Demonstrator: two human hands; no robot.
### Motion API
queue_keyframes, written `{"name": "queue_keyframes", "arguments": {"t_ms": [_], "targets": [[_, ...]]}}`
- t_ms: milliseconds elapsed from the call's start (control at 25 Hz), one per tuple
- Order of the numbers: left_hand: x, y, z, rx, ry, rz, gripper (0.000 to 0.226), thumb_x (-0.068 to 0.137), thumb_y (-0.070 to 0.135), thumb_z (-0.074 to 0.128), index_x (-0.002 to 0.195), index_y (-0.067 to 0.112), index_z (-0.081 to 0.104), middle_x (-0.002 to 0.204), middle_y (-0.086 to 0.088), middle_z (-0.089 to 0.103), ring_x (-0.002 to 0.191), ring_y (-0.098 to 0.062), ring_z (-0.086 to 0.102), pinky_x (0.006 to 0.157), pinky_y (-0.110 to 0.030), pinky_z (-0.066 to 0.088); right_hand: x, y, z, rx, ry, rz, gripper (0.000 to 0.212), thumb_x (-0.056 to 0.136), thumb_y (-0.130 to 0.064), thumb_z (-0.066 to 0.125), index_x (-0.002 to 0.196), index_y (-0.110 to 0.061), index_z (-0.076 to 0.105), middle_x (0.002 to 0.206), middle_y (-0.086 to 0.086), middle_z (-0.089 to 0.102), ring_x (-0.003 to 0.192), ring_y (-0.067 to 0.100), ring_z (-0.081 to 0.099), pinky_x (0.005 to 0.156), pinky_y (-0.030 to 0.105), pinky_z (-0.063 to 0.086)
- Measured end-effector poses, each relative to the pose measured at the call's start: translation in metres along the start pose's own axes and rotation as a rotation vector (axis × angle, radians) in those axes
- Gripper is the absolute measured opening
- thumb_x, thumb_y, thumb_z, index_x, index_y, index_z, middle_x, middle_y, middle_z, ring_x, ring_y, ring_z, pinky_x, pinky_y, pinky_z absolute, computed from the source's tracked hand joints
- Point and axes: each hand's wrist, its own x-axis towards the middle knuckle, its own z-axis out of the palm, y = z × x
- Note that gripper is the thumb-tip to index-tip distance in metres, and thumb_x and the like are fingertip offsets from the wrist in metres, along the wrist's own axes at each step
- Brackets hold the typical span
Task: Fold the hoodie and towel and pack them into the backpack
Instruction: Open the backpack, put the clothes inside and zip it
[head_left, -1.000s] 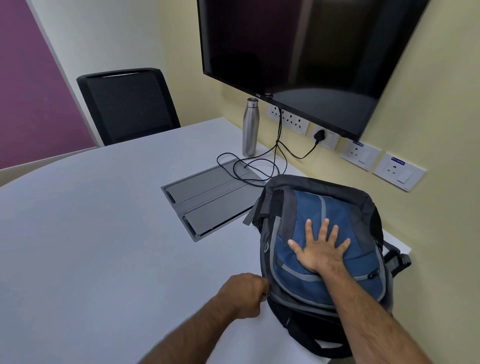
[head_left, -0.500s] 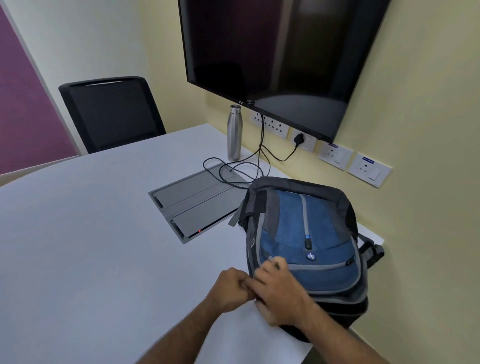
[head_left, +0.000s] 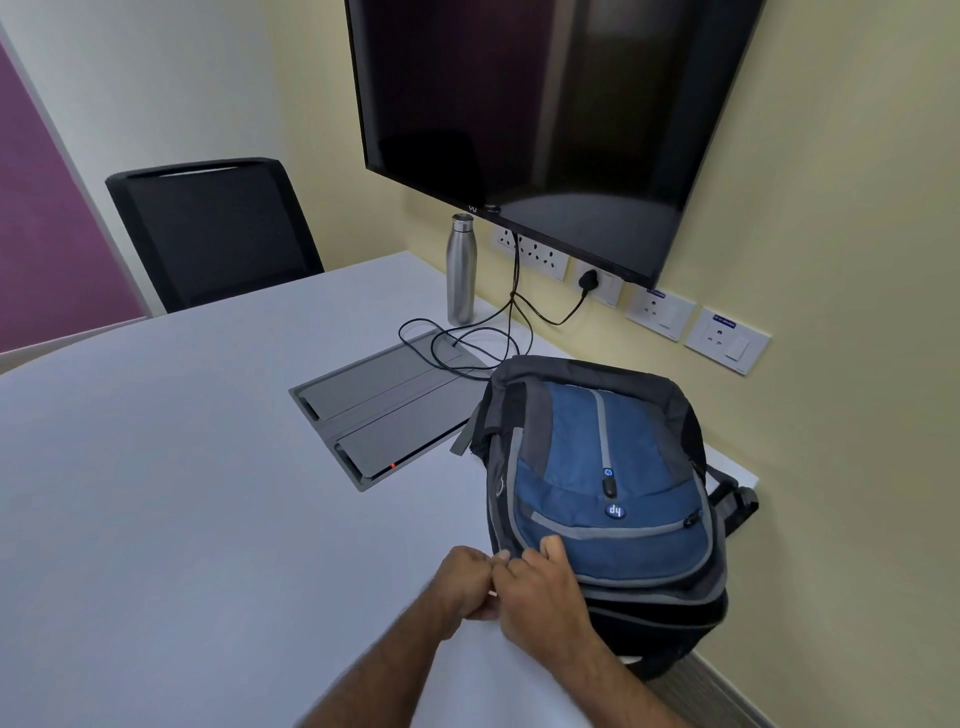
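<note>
A blue and grey backpack (head_left: 605, 467) lies front-up on the white table (head_left: 182, 493), near the right edge by the wall. My left hand (head_left: 465, 582) is a closed fist pinching the bag's near left edge at the zipper line. My right hand (head_left: 540, 597) touches it, fingers curled over the same corner of the backpack. The bag looks zipped and bulky. No hoodie or towel shows anywhere.
A grey flip-up cable panel (head_left: 384, 410) is set into the table beside the bag, with black cables (head_left: 467, 348) looped on it. A steel bottle (head_left: 460, 270) stands near the wall sockets under a wall-mounted screen (head_left: 545, 114). A black chair (head_left: 213, 234) stands at the far side.
My right hand left the bag's blue front, where it lay flat, and came down to the near left corner beside my left hand. The view shifted slightly.
</note>
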Motion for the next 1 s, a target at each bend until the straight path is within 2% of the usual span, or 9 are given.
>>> {"name": "queue_keyframes", "arguments": {"t_ms": [160, 280, 400, 440, 520, 760, 880, 1000], "targets": [[0.006, 0.001, 0.008, 0.028, 0.090, 0.026, 0.025, 0.095, 0.018, 0.067, 0.076, 0.001, 0.062, 0.068, -0.015, 0.067, 0.061, -0.021, 0.068, 0.061, -0.033, 0.062, -0.008, -0.004, 0.004, 0.022, -0.031, 0.069, 0.023, 0.054, -0.014, 0.079, 0.054, -0.022, 0.057, 0.046, -0.007, 0.053, 0.047, 0.012, 0.048, 0.079, 0.034, 0.030], [0.008, 0.007, 0.010, 0.202, 0.141, 0.039, 0.028, 0.091, 0.010, 0.060, 0.064, 0.003, 0.061, 0.057, -0.009, 0.064, 0.053, -0.020, 0.064, 0.056, -0.028, 0.059, -0.018, -0.005, 0.008, 0.039, 0.034, 0.109, 0.019, 0.056, -0.006, 0.064, 0.052, -0.020, 0.053, 0.045, -0.006, 0.050, 0.047, 0.014, 0.045, 0.074, 0.033, 0.029], [0.011, 0.009, 0.011, 0.300, 0.137, 0.043, 0.025, 0.093, 0.011, 0.057, 0.074, -0.002, 0.068, 0.069, -0.014, 0.070, 0.058, -0.021, 0.066, 0.064, -0.032, 0.062, -0.036, 0.005, 0.009, 0.094, 0.083, 0.130, 0.013, 0.058, -0.007, 0.051, 0.052, -0.018, 0.052, 0.047, -0.003, 0.050, 0.047, 0.015, 0.046, 0.064, 0.028, 0.037], [0.012, 0.009, 0.010, 0.334, 0.141, 0.050, 0.025, 0.094, 0.013, 0.058, 0.079, -0.004, 0.069, 0.075, -0.016, 0.072, 0.063, -0.023, 0.068, 0.068, -0.035, 0.063, -0.044, 0.010, 0.010, 0.115, 0.079, 0.153, 0.013, 0.056, -0.005, 0.054, 0.053, -0.017, 0.053, 0.048, -0.003, 0.051, 0.047, 0.015, 0.047, 0.056, 0.026, 0.042], [0.014, 0.008, 0.009, 0.392, 0.155, 0.059, 0.026, 0.094, 0.017, 0.059, 0.087, -0.005, 0.071, 0.082, -0.017, 0.075, 0.072, -0.027, 0.072, 0.072, -0.035, 0.063, -0.063, 0.023, 0.010, 0.163, 0.063, 0.235, 0.022, 0.046, -0.003, 0.069, 0.054, -0.017, 0.055, 0.050, -0.004, 0.053, 0.047, 0.014, 0.050, 0.044, 0.023, 0.042], [0.017, 0.006, 0.011, 0.523, 0.178, 0.090, 0.025, 0.094, 0.020, 0.059, 0.088, -0.001, 0.069, 0.080, -0.013, 0.073, 0.068, -0.023, 0.070, 0.069, -0.033, 0.061, -0.096, 0.055, 0.002, 0.218, 0.079, 0.381, 0.028, 0.048, -0.005, 0.077, 0.056, -0.018, 0.054, 0.051, -0.007, 0.053, 0.045, 0.013, 0.053, 0.038, 0.021, 0.039], [0.020, 0.004, 0.009, 0.654, 0.208, 0.140, 0.025, 0.095, 0.025, 0.057, 0.087, 0.004, 0.067, 0.083, -0.010, 0.072, 0.076, -0.024, 0.070, 0.073, -0.033, 0.060, -0.110, 0.077, 0.000, 0.197, 0.059, 0.450, 0.032, 0.048, -0.005, 0.080, 0.055, -0.018, 0.052, 0.050, -0.007, 0.052, 0.043, 0.014, 0.052, 0.035, 0.022, 0.038], [0.020, 0.004, 0.012, 0.805, 0.224, 0.211, 0.021, 0.098, 0.028, 0.053, 0.086, 0.011, 0.060, 0.085, -0.004, 0.066, 0.077, -0.020, 0.063, 0.069, -0.028, 0.051, -0.130, 0.108, -0.005, 0.151, 0.048, 0.540, 0.035, 0.047, -0.002, 0.083, 0.053, -0.017, 0.052, 0.047, -0.006, 0.050, 0.039, 0.016, 0.049, 0.034, 0.023, 0.035]]}}
